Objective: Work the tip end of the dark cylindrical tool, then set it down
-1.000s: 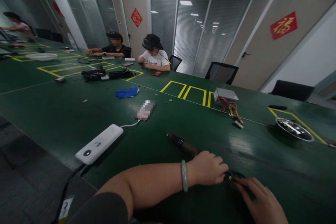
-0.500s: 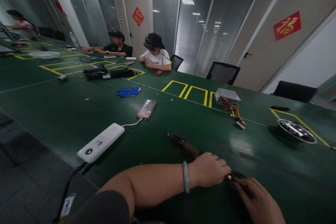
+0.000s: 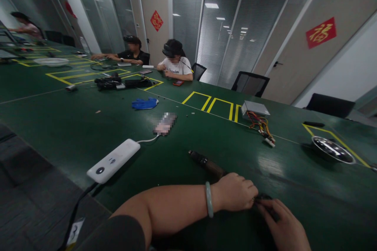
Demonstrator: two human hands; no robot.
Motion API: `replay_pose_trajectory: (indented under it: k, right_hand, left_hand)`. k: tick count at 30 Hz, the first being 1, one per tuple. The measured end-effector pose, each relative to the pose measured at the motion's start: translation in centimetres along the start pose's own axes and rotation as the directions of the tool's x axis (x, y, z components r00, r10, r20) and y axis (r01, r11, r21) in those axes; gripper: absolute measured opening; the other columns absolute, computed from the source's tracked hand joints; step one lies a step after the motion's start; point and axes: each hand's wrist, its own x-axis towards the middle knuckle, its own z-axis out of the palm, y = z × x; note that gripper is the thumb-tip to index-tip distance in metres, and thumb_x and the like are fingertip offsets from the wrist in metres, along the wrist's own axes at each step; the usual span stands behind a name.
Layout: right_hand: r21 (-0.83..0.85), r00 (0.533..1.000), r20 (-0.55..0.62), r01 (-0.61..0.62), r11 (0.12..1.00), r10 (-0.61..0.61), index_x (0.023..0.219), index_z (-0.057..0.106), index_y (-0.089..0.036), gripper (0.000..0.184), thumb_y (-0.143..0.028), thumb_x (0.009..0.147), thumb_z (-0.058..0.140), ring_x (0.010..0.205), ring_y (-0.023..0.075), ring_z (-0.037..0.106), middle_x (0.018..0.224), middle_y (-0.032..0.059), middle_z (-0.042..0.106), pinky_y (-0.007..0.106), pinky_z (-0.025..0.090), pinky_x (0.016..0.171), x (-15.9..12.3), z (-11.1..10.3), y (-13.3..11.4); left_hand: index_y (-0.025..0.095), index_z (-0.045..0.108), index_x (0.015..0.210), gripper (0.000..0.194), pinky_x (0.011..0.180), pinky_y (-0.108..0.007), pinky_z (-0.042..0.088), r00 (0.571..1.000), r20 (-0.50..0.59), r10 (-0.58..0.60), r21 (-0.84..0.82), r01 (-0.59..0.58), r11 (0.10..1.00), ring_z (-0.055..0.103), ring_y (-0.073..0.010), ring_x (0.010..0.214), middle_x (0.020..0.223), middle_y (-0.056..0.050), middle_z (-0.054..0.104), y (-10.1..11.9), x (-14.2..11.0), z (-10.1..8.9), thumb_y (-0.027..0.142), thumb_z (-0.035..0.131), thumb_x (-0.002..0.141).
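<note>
My left hand (image 3: 237, 193), palm down with a pale bangle (image 3: 209, 199) at the wrist, has its fingers curled closed. What they hold is hidden. Just to its right, my right hand (image 3: 284, 219) pinches a small dark piece (image 3: 263, 197) whose kind I cannot make out; the fingertips of both hands meet around it. A dark brown, rod-shaped tool (image 3: 209, 164) with a black ribbed collar and narrow tip lies on the green table, pointing away to the left. Its near end passes behind my left hand, and I cannot tell whether they touch.
On the table (image 3: 182, 172) are a white power bank (image 3: 114, 160) cabled to a phone (image 3: 165, 124), a blue glove (image 3: 145, 104), a power supply box (image 3: 255, 108) with loose wires, a metal bowl (image 3: 332, 150) and black bundled gear (image 3: 123, 82). Two people sit across the table, another farther left.
My right hand has shifted slightly left, up against the left fingertips. The small gold-coloured bit that showed between the hands is now mostly covered. The tool lies as before.
</note>
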Motion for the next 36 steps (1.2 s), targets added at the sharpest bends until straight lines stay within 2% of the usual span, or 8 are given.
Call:
replay_pose_trajectory:
  k: [10,17,21,27,32,36]
  right_hand:
    - [-0.046,1.0,-0.004,-0.028,0.999,0.028,0.093,0.07,-0.028,0.035,-0.056,0.088,0.05,0.082,0.0177,0.068,0.096,0.0022,0.069,0.025,0.054,0.072,-0.4,-0.2,1.0]
    - [-0.046,0.999,-0.035,-0.006,0.999,0.005,0.094,0.069,-0.028,0.034,-0.056,0.088,0.05,0.084,0.0173,0.068,0.097,0.0014,0.069,0.025,0.054,0.074,-0.6,-0.2,1.5]
    - [-0.043,0.999,-0.054,0.006,0.999,-0.009,0.094,0.069,-0.027,0.034,-0.055,0.088,0.051,0.084,0.0183,0.067,0.096,0.0021,0.068,0.027,0.053,0.076,-0.4,-0.2,0.5]
    - [-0.034,0.996,-0.045,-0.076,0.997,0.075,0.094,0.068,-0.026,0.03,-0.05,0.09,0.05,0.079,0.0182,0.066,0.095,0.0038,0.067,0.028,0.052,0.067,-0.3,-0.2,-1.2]
    - [0.033,0.989,-0.11,-0.096,0.995,0.099,0.093,0.068,-0.023,0.028,-0.044,0.091,0.049,0.082,0.0198,0.064,0.095,0.0061,0.066,0.03,0.049,0.072,-0.6,-0.7,-1.9]
    - [0.066,0.982,-0.129,-0.128,0.99,0.136,0.088,0.068,-0.023,0.02,-0.035,0.09,0.052,0.083,0.0193,0.061,0.092,0.004,0.065,0.031,0.047,0.075,-0.7,-1.3,-3.3]
  left_hand:
    - [0.017,0.059,0.096,0.023,0.065,-0.031,0.047,1.0,-0.001,-0.005,0.002,0.005,1.0,0.065,-0.0188,0.079,0.094,-0.006,0.066,-0.1,0.0,0.0,0.038,0.053,0.09]
    - [0.016,0.06,0.096,0.023,0.068,-0.032,0.048,1.0,0.007,-0.005,-0.018,0.005,1.0,0.065,-0.0188,0.081,0.094,-0.006,0.067,-0.1,0.0,0.0,0.038,0.053,0.091]
    - [0.017,0.059,0.096,0.022,0.07,-0.032,0.048,1.0,-0.016,0.006,-0.026,-0.007,1.0,0.065,-0.0184,0.08,0.096,-0.006,0.067,-0.2,0.0,0.4,0.037,0.051,0.091]
    - [0.017,0.058,0.096,0.021,0.07,-0.032,0.047,1.0,-0.014,0.003,-0.026,-0.003,1.0,0.064,-0.0187,0.082,0.095,-0.005,0.067,-0.4,0.0,0.4,0.035,0.047,0.094]
    - [0.018,0.059,0.093,0.018,0.074,-0.03,0.046,0.999,0.032,-0.031,-0.074,0.033,0.997,0.063,-0.0179,0.084,0.093,-0.004,0.066,-0.1,0.2,-0.2,0.035,0.054,0.091]
    - [0.017,0.058,0.094,0.015,0.078,-0.031,0.046,0.997,0.051,-0.055,-0.117,0.06,0.991,0.062,-0.0185,0.088,0.093,-0.004,0.065,0.2,0.3,-0.4,0.031,0.055,0.091]
